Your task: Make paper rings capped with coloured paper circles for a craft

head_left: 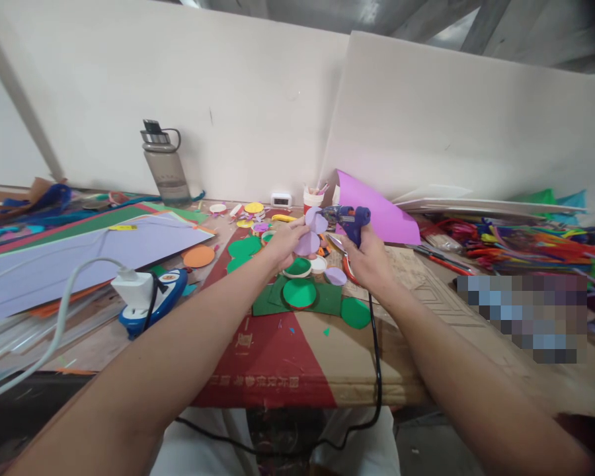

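My left hand (288, 244) pinches a lilac paper piece (308, 244) made of rounded, overlapping circles and holds it up over the work area. In my right hand (367, 259) is a blue glue gun (354, 223), its nozzle pointing left at the upper lilac circle; whether it touches the paper I cannot tell. A black cord (375, 357) hangs from the glue gun toward my lap. Below the hands lie a green disc (299, 293) on dark green paper (329, 299), another green disc (356, 313) and a loose lilac circle (336, 276).
A red and brown cardboard sheet (277, 357) covers the table's front. To the left are a blue power strip (178, 291), lilac sheets (89, 258) and a water bottle (164, 165). A purple sheet (377, 211) curls behind my right hand. Colourful pipe cleaners (535, 244) pile at right.
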`<act>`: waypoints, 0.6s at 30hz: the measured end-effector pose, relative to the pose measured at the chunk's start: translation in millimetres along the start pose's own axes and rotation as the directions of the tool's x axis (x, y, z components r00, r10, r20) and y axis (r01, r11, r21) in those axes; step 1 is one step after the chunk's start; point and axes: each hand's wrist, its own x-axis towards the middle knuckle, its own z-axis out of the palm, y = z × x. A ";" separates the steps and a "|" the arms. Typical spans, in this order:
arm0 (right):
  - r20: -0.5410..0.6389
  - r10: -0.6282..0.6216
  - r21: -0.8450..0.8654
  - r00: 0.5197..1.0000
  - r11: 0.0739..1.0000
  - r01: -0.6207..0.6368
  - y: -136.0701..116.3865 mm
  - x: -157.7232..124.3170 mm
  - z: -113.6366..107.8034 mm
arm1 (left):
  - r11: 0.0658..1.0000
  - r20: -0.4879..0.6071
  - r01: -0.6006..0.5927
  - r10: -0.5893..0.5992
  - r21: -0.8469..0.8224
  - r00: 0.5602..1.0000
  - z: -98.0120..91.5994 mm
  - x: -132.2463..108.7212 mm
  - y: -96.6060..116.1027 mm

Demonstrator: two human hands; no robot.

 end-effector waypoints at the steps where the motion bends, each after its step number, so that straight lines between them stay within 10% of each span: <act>1: -0.011 -0.006 -0.009 1.000 1.000 0.005 1.4 0.0 0.2 | 1.000 0.002 -0.009 0.009 -0.012 1.000 -0.7 0.2 0.2; 18: 0.122 -0.039 0.094 0.992 0.995 0.027 -3.4 -2.9 3.0 | 0.996 -0.103 -0.036 0.028 -0.080 0.994 1.1 0.9 8.1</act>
